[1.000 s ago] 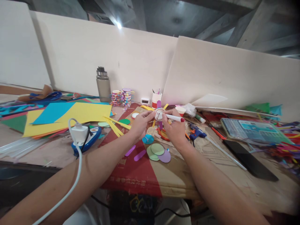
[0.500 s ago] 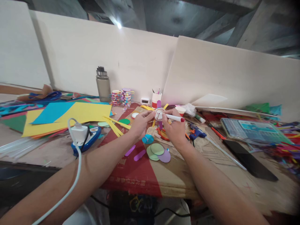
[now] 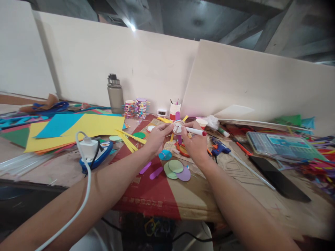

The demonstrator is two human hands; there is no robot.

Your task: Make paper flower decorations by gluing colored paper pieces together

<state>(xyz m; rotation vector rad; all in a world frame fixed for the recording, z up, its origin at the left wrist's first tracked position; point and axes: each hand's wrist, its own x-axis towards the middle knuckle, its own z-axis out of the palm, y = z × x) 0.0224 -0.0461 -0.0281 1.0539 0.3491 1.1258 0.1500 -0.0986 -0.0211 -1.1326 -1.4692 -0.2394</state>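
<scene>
My left hand [image 3: 157, 138] pinches the edge of a small white paper disc craft [image 3: 177, 127] with purple and yellow strips sticking out of it, holding it up above the table. My right hand [image 3: 195, 144] grips a white marker with a red cap [image 3: 194, 131], its tip resting on the disc's face. Below the hands lie loose paper circles [image 3: 176, 169] in green, purple and blue, and purple strips [image 3: 156, 173].
Yellow and blue paper sheets [image 3: 86, 127] lie at left, beside a white charger and cable [image 3: 87, 148]. A grey bottle [image 3: 115, 95], stacked crafts [image 3: 135, 108] and a pen cup [image 3: 174, 109] stand at the back. A blue glue gun [image 3: 219, 149], a black phone [image 3: 278, 178] and a plastic case [image 3: 282, 144] sit at right.
</scene>
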